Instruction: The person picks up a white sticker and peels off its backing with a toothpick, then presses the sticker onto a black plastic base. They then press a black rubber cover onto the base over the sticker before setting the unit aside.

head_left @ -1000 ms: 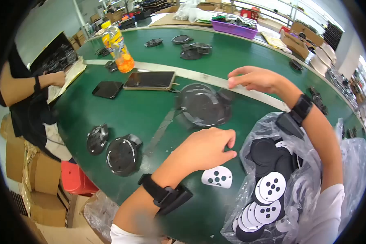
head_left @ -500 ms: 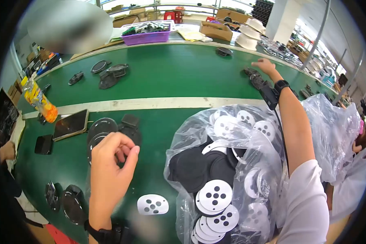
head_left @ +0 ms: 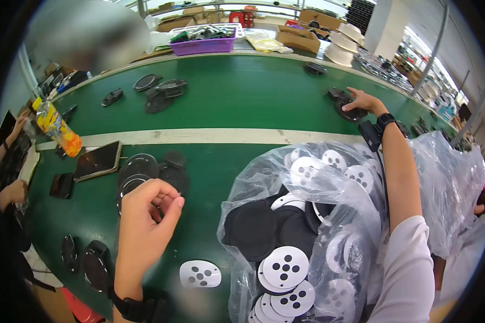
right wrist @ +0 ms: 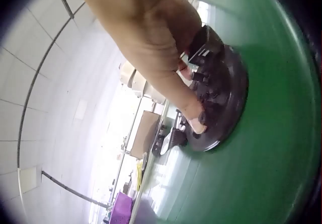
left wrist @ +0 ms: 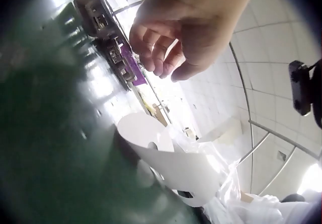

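At the far right of the green table, my right hand (head_left: pixel 365 102) grips a black round plastic part (right wrist: pixel 231 93). Its thumb presses on the part's underside fittings in the right wrist view, while the other fingers are partly hidden behind it. A smaller black part (head_left: pixel 337 92) lies beside it. My left hand (head_left: pixel 150 218) hovers over the near side of the table with loosely curled fingers and nothing in them. It partly covers a black round housing (head_left: pixel 138 166) in the head view. Below and right of it lies a white card with holes (head_left: pixel 186 275).
A clear plastic bag (head_left: pixel 242 185) of black discs (head_left: pixel 256 230) and white discs (head_left: pixel 285 265) lies between my arms. Two phones, including a larger phone (head_left: pixel 98 160), and a drink bottle (head_left: pixel 58 128) are at left. A purple basket (head_left: pixel 203 47) stands at the back. Another person's hand (head_left: pixel 15 191) shows at far left.
My right hand has reached out to the far right and taken hold of the black round part. My left hand has moved left, over the black housing. The head view has turned right.
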{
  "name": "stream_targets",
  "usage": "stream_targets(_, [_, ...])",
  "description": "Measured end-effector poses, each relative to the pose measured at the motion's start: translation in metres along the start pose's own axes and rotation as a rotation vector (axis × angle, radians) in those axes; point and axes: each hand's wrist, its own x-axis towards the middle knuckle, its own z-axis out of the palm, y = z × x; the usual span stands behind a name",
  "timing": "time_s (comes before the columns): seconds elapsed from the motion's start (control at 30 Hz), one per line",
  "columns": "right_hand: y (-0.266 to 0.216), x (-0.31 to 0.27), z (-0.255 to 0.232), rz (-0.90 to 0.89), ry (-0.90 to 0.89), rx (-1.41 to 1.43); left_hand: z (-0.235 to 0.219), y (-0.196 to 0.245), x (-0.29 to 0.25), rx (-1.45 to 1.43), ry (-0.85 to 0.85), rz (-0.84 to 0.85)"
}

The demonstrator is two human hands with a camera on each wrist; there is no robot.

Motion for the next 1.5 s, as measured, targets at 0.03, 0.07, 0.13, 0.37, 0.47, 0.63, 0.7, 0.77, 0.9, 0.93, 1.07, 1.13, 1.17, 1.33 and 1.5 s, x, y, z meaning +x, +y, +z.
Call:
stream_targets(0.03, [-0.006,0.004,0.002,-0.012,0.012,0.005,-0.001,0.001,0.000,0.000,0.018,0.026])
stream_targets(0.07, [-0.008,0.008,0.002,-0.032,0.003,0.002,-0.001,0.002,0.001,-0.001,0.035,0.047])
stream_targets(0.13, [-0.010,0.019,0.008,-0.104,-0.124,0.262,-0.002,0.000,0.003,0.062,0.087,0.092])
stream_targets(0.37, [-0.094,0.008,0.037,-0.300,-0.403,0.325,-0.012,-0.026,-0.007,0.564,0.050,0.192])
stream_targets(0.47, [-0.126,-0.002,0.049,-0.582,-0.337,-0.007,-0.012,-0.033,-0.012,0.669,-0.029,0.168])
stream_targets(0.63, [-0.150,-0.003,0.059,-0.691,-0.315,-0.037,-0.020,-0.025,-0.012,0.630,-0.081,0.078])
stream_targets(0.7, [-0.157,0.001,0.057,-0.628,-0.423,-0.077,-0.020,-0.027,-0.014,0.601,-0.078,0.067])
stream_targets(0.77, [-0.157,0.001,0.063,-0.624,-0.460,0.080,-0.020,-0.027,-0.013,0.592,-0.072,0.054])
stream_targets(0.9, [-0.187,-0.022,0.053,-0.672,-0.388,-0.083,-0.021,-0.032,-0.013,0.604,-0.069,0.077])
stream_targets(0.93, [-0.196,-0.024,0.048,-0.607,-0.423,-0.132,-0.022,-0.031,-0.012,0.555,-0.052,0.048])
stream_targets(1.07, [-0.225,-0.045,0.043,-0.643,-0.378,-0.010,-0.026,-0.041,-0.008,0.515,0.126,0.005])
stream_targets(1.13, [-0.245,-0.071,0.048,-0.740,-0.365,0.078,-0.032,-0.041,-0.005,0.454,0.197,0.012])
stream_targets(1.17, [-0.260,-0.087,0.058,-0.756,-0.378,0.087,-0.037,-0.038,-0.003,0.389,0.266,0.041])
stream_targets(1.33, [-0.323,-0.176,0.130,-0.676,-0.447,0.331,-0.052,-0.012,-0.001,0.193,0.556,0.177])
stream_targets(1.5, [-0.336,-0.181,0.193,-0.828,-0.430,0.128,-0.087,0.003,-0.030,0.215,0.569,0.067])
